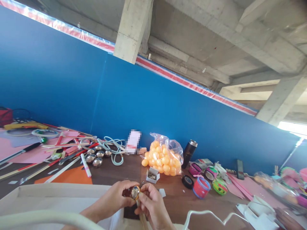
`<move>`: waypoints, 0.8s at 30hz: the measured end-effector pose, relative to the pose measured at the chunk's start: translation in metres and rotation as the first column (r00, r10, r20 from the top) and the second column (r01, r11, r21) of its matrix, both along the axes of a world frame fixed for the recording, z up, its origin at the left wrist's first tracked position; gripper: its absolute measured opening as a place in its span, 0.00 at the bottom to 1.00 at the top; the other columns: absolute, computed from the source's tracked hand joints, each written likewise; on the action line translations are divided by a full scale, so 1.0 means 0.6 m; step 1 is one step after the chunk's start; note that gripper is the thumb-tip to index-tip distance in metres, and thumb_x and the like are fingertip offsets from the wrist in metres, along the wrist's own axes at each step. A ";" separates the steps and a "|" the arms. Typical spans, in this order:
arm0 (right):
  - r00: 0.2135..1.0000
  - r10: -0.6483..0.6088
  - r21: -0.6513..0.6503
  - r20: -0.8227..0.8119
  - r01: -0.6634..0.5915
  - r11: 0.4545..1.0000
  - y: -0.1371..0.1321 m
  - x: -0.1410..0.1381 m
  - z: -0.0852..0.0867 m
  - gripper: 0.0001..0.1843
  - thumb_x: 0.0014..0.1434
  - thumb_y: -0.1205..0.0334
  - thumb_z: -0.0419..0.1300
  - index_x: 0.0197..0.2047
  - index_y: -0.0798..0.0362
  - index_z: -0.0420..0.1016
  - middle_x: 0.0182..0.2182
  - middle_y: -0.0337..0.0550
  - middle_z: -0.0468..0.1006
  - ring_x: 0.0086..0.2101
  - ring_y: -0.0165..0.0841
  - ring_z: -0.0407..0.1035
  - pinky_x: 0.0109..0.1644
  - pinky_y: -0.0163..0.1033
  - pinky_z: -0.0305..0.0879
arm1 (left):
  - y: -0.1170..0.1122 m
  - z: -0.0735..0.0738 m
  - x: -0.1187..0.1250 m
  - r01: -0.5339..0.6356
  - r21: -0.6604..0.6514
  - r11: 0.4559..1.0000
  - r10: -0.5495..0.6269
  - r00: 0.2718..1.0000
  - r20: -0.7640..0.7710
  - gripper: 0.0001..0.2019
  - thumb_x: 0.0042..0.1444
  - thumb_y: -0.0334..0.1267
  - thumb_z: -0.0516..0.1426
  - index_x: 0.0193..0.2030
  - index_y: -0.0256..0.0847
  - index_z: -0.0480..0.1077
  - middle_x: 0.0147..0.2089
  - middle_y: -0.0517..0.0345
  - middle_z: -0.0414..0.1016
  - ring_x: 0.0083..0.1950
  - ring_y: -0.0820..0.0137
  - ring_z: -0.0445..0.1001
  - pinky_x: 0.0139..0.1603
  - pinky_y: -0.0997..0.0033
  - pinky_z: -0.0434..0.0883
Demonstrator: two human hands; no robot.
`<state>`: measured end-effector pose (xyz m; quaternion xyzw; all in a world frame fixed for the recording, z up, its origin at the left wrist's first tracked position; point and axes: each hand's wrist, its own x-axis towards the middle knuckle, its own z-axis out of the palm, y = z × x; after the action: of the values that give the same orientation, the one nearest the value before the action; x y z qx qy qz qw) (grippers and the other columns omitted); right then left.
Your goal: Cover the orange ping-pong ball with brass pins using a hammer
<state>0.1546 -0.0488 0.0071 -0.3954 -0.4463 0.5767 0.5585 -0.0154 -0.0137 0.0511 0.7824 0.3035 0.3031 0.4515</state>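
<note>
Low in the middle of the view, my left hand [117,195] and my right hand [151,204] meet over the brown table [120,169]. Both pinch a small shiny ball [135,192], silver with an orange rim, at their fingertips. A thin wooden stick [142,218] runs down from the ball under my right hand. Just beyond the hands stands a small white box of metal pins [152,175]. A clear bag of orange balls [163,158] lies behind it.
Several silver balls [96,155] and a pale cord [114,148] lie left of the bag. Coloured paper, sticks and pens [48,150] cover the left side. A black flask [189,152] and tape rolls [201,187] sit right. A blue wall [144,102] backs the table.
</note>
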 end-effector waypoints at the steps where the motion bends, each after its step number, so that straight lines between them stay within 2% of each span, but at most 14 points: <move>1: 1.000 0.006 0.005 0.001 -0.006 1.000 0.000 0.000 0.000 0.16 0.50 0.56 0.66 0.35 0.55 0.65 0.19 0.29 0.66 0.18 0.19 0.55 0.24 0.34 0.69 | 0.000 -0.001 0.000 0.003 0.002 1.000 -0.003 1.000 -0.002 0.06 0.40 0.29 0.53 0.28 0.41 0.66 0.28 0.65 0.64 0.32 0.71 0.63 0.30 0.76 0.56; 10: 0.998 0.031 -0.015 -0.046 -0.031 0.999 -0.002 -0.006 0.009 0.18 0.48 0.55 0.67 0.33 0.55 0.64 0.19 0.30 0.68 0.16 0.17 0.56 0.21 0.31 0.69 | -0.001 0.001 0.000 0.011 0.004 1.000 -0.011 1.000 -0.002 0.08 0.39 0.27 0.53 0.28 0.41 0.67 0.28 0.66 0.66 0.32 0.71 0.64 0.30 0.76 0.57; 19: 0.997 0.055 -0.006 -0.048 -0.056 0.998 0.001 -0.009 0.007 0.19 0.48 0.55 0.67 0.33 0.53 0.61 0.18 0.28 0.67 0.15 0.18 0.53 0.19 0.29 0.67 | -0.003 0.003 -0.002 0.045 -0.043 0.998 -0.044 0.999 0.028 0.11 0.39 0.27 0.54 0.31 0.40 0.71 0.30 0.65 0.69 0.33 0.70 0.65 0.30 0.77 0.58; 22: 0.999 0.025 0.022 0.042 -0.026 0.999 0.005 -0.007 0.006 0.18 0.50 0.53 0.64 0.35 0.53 0.61 0.18 0.27 0.65 0.16 0.19 0.53 0.18 0.30 0.65 | 0.004 -0.006 -0.003 0.035 -0.065 0.997 -0.031 0.998 0.053 0.13 0.39 0.27 0.54 0.34 0.40 0.72 0.32 0.65 0.71 0.34 0.69 0.67 0.31 0.76 0.60; 24: 0.980 -0.025 0.036 0.199 0.018 0.999 0.005 -0.002 0.007 0.17 0.52 0.51 0.62 0.36 0.53 0.62 0.19 0.29 0.65 0.15 0.20 0.53 0.17 0.29 0.61 | 0.012 -0.015 -0.004 0.015 -0.081 0.997 -0.010 0.998 0.069 0.15 0.40 0.28 0.55 0.37 0.40 0.72 0.33 0.64 0.72 0.35 0.69 0.68 0.33 0.75 0.62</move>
<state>0.1533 -0.0456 0.0112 -0.4463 -0.5054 0.5206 0.5238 -0.0177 -0.0066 0.0423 0.7543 0.2950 0.3145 0.4950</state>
